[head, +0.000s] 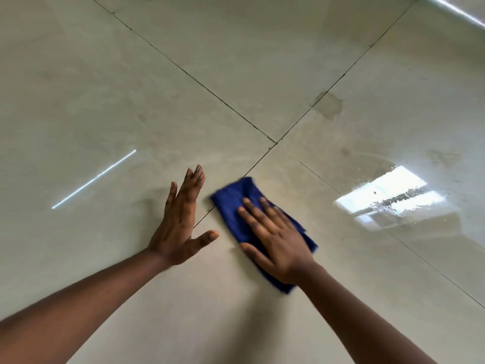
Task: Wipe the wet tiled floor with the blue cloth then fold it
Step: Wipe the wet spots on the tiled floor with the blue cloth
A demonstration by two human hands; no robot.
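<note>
Blue cloth (232,203) is lying bunched on the tiled floor (105,101), just right of a grout line (258,165) and near the point where four tiles meet. The right hand (275,240) is pressing down on it with fingers (253,208) straight and spread, flat on the fabric rather than curled round it. The left hand (181,222) is lying beside the cloth, apart from it, fingers wide and straight, palm seeming to brace on the tile and holding nothing.

Well to the right, water (388,203) is pooling where a window reflection is breaking up into ripples, and a darker damp patch (329,106) is sitting farther off along another grout line. Both are lying outside where the cloth is now working, so the wiping looks partly done at best.

Several things could be going wrong from here. The cloth is crumpled and only its middle is being pinned by the palm, so its loose edges may be rolling under and smearing water instead of lifting it. A flat hand with no grip may be sliding off the fabric on a hard push. The bracing left palm is resting on glossy tile that may be slick; a long reach toward the puddle could be shifting weight onto it and letting it slip. Folding a soaked cloth may also be dripping water back onto tile already wiped.
</note>
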